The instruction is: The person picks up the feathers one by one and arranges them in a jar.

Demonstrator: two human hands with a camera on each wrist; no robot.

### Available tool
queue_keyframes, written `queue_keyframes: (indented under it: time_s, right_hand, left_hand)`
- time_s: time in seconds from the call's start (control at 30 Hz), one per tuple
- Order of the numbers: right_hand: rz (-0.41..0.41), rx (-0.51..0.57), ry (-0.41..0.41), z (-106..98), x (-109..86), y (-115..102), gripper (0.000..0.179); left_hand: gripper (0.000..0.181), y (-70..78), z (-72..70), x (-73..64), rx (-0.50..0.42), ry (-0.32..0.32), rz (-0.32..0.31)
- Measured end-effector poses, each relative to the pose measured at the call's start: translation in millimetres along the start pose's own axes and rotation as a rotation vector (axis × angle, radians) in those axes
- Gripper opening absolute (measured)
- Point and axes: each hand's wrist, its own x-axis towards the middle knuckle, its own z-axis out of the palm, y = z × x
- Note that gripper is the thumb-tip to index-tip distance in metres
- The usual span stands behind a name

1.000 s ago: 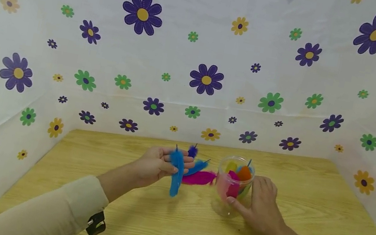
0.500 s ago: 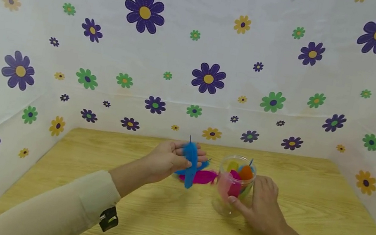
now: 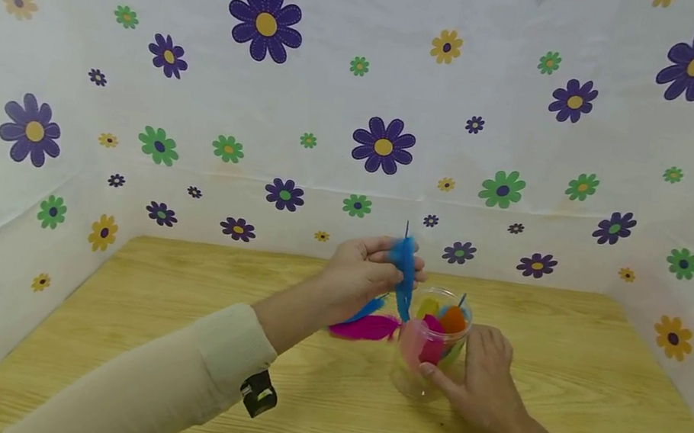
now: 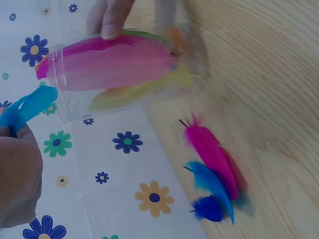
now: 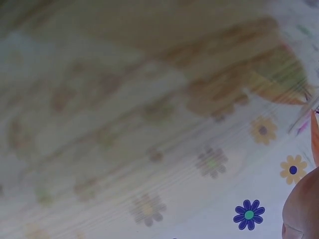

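My left hand (image 3: 358, 278) pinches a bright blue feather (image 3: 406, 269) upright, quill on top, its lower tip close to the rim of a clear plastic jar (image 3: 411, 384). In the left wrist view that feather (image 4: 31, 105) overlaps the jar's mouth. Beside the jar, my right hand (image 3: 488, 381) grips its wall, thumb across the front. Inside stand several feathers, among them a pink one (image 4: 119, 64), a yellow one (image 4: 114, 97) and an orange one (image 3: 453, 319). The right wrist view is largely blurred.
Left of the jar, a magenta feather (image 3: 365, 327) and a blue feather (image 4: 212, 181) lie on the wooden table (image 3: 310, 427). A small dark blue feather (image 4: 208, 209) lies with them. A white flowered cloth (image 3: 311, 102) stands behind and along both sides.
My left hand has moved right and up with the blue feather, from over the loose feathers to the jar's mouth. The right hand and jar have stayed in place.
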Motion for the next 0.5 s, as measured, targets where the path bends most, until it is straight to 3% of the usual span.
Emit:
queue_keyframes:
  time_s: [0.27,0.5]
  right_hand:
    - [-0.013,0.001,0.009,0,-0.3,1,0.072]
    - [-0.031,0.004,0.011,-2,-1.2,2,0.067]
  left_hand:
    - [0.037,-2.1,20.2,19.8,-0.006,0.058,0.075]
    - [0.038,-17.2,19.3,21.9,0.043,0.064,-0.007]
